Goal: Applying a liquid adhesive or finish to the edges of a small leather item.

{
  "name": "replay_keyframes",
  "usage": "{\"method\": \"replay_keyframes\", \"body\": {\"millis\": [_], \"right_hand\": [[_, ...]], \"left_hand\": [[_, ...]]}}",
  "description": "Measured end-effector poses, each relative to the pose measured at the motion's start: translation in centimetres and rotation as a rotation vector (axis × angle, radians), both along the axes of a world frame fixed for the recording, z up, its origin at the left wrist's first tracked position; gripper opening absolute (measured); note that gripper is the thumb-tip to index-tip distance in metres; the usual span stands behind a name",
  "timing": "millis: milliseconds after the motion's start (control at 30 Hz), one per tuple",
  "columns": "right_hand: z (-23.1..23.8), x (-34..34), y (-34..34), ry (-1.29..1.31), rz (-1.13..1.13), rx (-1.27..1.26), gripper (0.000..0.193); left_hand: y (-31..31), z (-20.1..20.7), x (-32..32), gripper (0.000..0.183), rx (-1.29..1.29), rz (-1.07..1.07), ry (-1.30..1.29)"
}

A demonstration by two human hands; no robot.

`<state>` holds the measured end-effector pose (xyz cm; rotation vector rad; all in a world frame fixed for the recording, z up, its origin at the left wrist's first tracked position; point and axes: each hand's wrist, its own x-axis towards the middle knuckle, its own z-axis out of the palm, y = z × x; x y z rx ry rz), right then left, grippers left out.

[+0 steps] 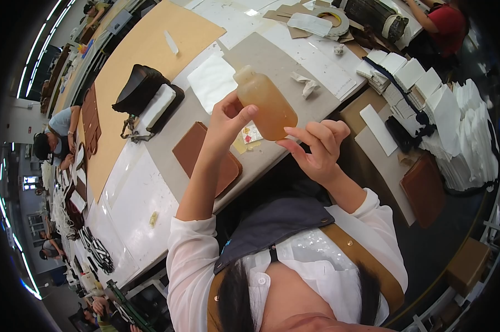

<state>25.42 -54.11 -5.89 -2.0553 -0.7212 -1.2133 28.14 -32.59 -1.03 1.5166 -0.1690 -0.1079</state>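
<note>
A translucent plastic bottle (269,108) with amber-brown liquid in it is held up over the near edge of the table, tilted, its neck to the upper left. My left hand (230,119) is closed around its left side, the thumb in front and the other fingers mostly hidden behind it. At the bottle's lower right corner, my right hand (319,146) has thumb and index fingertip close together against the base, the other fingers curled. Below the bottle lies a small printed label (251,133) on the table. Just beyond my left forearm is a flat brown leather piece (190,148), partly covered by the arm.
A black bag (139,91) with white padding stands left of the bottle, near a white sheet (211,80). Tape rolls (336,22) lie at the far right. Stacked white pieces (455,127) fill the right side, beside a brown panel (423,190). Other people work around.
</note>
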Motion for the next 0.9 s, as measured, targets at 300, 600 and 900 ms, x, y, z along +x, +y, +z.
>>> {"method": "replay_keyframes", "body": {"millis": [300, 600, 900], "right_hand": [[1.4, 0.4, -0.4, 0.115, 0.049, -0.075, 0.053], [0.9, 0.2, -0.4, 0.014, -0.016, -0.066, 0.046], [2.0, -0.1, -0.3, 0.134, 0.039, -0.016, 0.051]], "left_hand": [[0.2, -0.3, 0.1, 0.061, 0.036, -0.014, 0.047], [-0.1, -0.4, 0.1, 0.058, 0.033, -0.032, 0.071], [0.0, -0.2, 0.1, 0.061, 0.009, -0.045, 0.056]]}}
